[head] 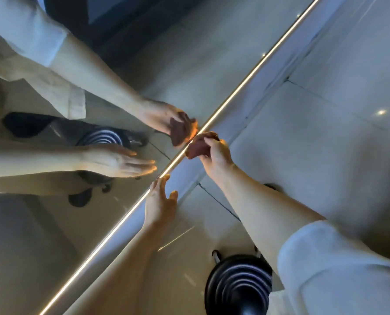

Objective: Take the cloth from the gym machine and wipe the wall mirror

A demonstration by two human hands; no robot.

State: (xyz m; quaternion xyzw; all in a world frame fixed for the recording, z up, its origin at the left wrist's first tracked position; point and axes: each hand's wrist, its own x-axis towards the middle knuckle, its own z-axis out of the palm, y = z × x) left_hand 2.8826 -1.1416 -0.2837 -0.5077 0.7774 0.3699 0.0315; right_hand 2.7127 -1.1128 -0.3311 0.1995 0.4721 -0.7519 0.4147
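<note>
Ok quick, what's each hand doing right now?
Left hand: open, fingers straight, fingertips at the mirror's lit bottom edge, holding nothing.
Right hand: gripping the dark red cloth, bunched up, right against the mirror.

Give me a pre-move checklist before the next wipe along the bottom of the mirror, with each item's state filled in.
1. Cloth gripped in right hand: ok, fingers curl round it.
2. Cloth in contact with the mirror: ok, it meets its reflection at the lit strip.
3. Left hand free: ok, fingers straight, fingertips at the mirror's lower edge, holding nothing.
4. Path along the edge: not ok, the left hand sits on it.
5. Black round stool away from the hands: ok.
6. Mirror already clean: cannot tell.
</note>
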